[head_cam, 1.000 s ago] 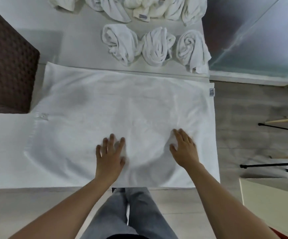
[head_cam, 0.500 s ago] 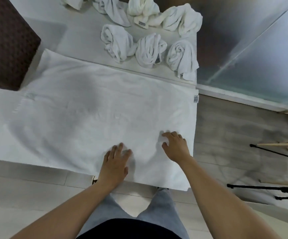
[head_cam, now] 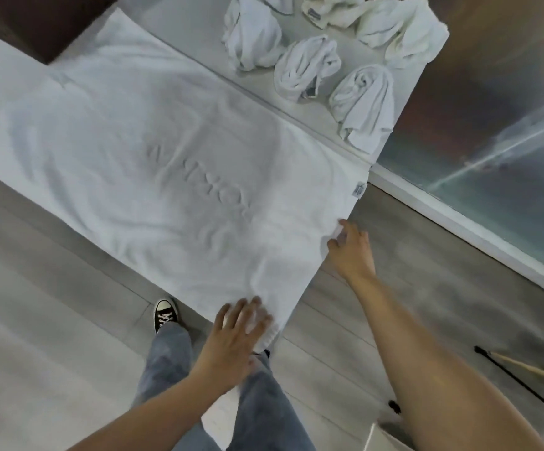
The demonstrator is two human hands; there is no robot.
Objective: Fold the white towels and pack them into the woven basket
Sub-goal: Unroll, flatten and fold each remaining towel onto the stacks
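Observation:
A large white towel [head_cam: 173, 164] lies spread flat over the white table, its right end hanging off the table's edge. My left hand [head_cam: 235, 333] rests with fingers apart on the towel's near right corner. My right hand [head_cam: 350, 249] touches the towel's right edge, fingers curled at the hem; whether it grips the cloth is unclear. Three rolled white towels [head_cam: 306, 66] sit in a row behind the spread one, with more crumpled towels [head_cam: 397, 24] at the back. A corner of the dark woven basket [head_cam: 36, 24] shows at top left.
The white table [head_cam: 186, 37] ends at the right beside a glass wall [head_cam: 498, 125]. Grey wood floor lies below. Black tripod legs [head_cam: 524, 385] and a wooden stick stand at the lower right. My legs and a black shoe [head_cam: 165, 314] are under the towel's near edge.
The view has swung to the right and tilted. Both hands slid from the towel's middle front toward its right end: left onto the near right corner, right to the right edge.

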